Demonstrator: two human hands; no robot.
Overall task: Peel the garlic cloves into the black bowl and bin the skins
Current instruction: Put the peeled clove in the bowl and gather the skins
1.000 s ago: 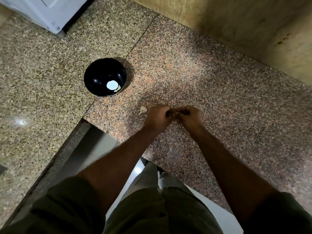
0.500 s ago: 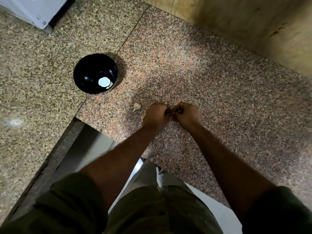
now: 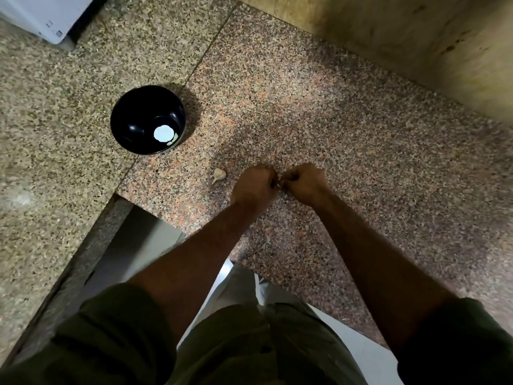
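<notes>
My left hand (image 3: 255, 183) and my right hand (image 3: 304, 183) meet knuckle to knuckle just above the granite counter (image 3: 333, 120), fingers curled. Between them they pinch a small garlic clove (image 3: 279, 185), almost wholly hidden by the fingers. An unpeeled clove (image 3: 219, 175) lies on the counter just left of my left hand. The black bowl (image 3: 130, 118) stands farther back and left; a peeled clove (image 3: 174, 137) lies at its bottom beside a bright round glare.
A white appliance (image 3: 47, 15) sits at the far left corner. A wooden wall panel (image 3: 402, 31) runs along the back right. The counter's inner corner edge (image 3: 116, 194) drops off to the left of my arms, with pale floor below.
Both hands stay pressed together on the clove, with only small finger movements. The view shifted slightly, so the bowl and loose clove sit a little differently in frame.
</notes>
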